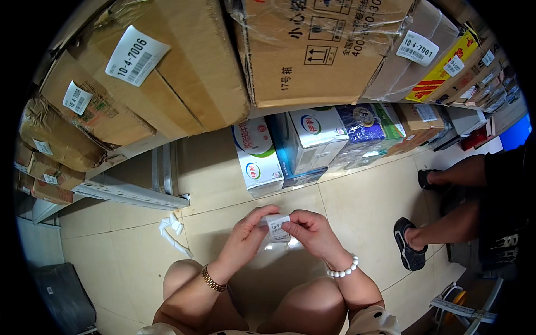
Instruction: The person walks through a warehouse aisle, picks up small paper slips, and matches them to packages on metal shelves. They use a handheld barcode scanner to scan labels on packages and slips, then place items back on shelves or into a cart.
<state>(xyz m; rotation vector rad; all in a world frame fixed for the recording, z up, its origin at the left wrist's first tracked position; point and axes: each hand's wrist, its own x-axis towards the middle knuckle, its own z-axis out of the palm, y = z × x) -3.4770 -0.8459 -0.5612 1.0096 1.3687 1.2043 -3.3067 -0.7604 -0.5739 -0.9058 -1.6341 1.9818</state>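
Both hands meet over the tiled floor, in front of my bent knees. My left hand, with a watch on its wrist, pinches the left side of a small strip of white printed labels. The strip's right edge is between the thumb and fingers of my right hand, which has a white bead bracelet at the wrist. Writing shows on the labels, and part of the strip is hidden behind the fingers. A curled strip of white paper lies on the floor to the left.
Taped cardboard boxes bearing stickers fill the metal shelf ahead. Beneath it, milk cartons and wrapped boxes stand on the floor. Another person's legs are at right, near a folding metal frame. A dark bin stands lower left.
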